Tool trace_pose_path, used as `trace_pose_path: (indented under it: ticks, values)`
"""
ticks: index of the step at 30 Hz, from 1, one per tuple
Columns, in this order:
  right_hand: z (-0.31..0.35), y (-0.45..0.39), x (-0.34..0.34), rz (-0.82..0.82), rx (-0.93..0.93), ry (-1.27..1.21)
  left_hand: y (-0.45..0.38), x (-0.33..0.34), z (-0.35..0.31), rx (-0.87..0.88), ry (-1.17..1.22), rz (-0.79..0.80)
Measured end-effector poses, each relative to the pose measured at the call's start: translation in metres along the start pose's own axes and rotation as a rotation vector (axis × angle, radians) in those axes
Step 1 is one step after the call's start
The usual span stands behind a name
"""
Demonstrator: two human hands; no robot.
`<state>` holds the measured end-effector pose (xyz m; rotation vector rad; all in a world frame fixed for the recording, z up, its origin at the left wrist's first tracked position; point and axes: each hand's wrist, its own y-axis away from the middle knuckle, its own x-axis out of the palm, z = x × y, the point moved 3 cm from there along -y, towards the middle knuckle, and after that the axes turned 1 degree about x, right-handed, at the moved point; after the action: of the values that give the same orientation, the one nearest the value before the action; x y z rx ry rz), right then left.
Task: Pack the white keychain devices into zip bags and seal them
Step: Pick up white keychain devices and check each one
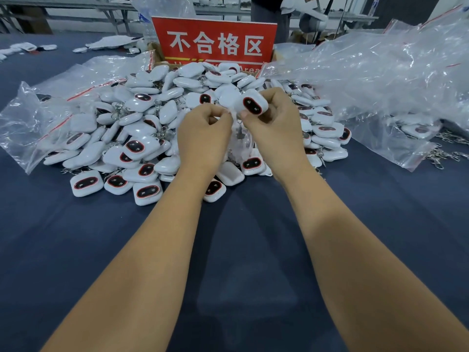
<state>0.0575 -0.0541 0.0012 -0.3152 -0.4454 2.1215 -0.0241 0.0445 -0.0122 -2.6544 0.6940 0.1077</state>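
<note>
keychain devices [162, 138]: white shells, each with a dark oval window ringed in red
held device [254, 105]: white, black oval with red rim
key rings [439, 154]: silver metal
zip bags [380, 80]: clear plastic with a thin red strip along the seal
sign [214, 41]: red board with white characters, a yellow dashed line beneath
tablecloth [76, 237]: plain dark blue
far tables [76, 7]: grey

My two forearms run bare from elbow to wrist, no sleeves, gloves, rings or watch; left hand [204, 130], right hand [272, 123], short-trimmed nails.
</note>
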Motion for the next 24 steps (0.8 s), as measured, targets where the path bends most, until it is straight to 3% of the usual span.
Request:
trace_pose_path:
  ticks: [5,12,20,24]
  values:
    - [-0.005,0.002,0.005,-0.051,-0.184,0.448,0.001,-0.005,-0.005,-0.038,0.153,-0.047]
    - [-0.009,0.005,0.007,0.075,-0.133,0.44,0.007,-0.007,-0.011,0.095,0.089,-0.131]
    - [-0.007,0.006,0.008,0.074,-0.126,0.346,0.002,-0.01,-0.009,0.15,0.09,-0.215]
    - [-0.007,0.005,0.009,0.139,-0.093,0.441,0.009,-0.008,-0.016,0.345,0.074,-0.197]
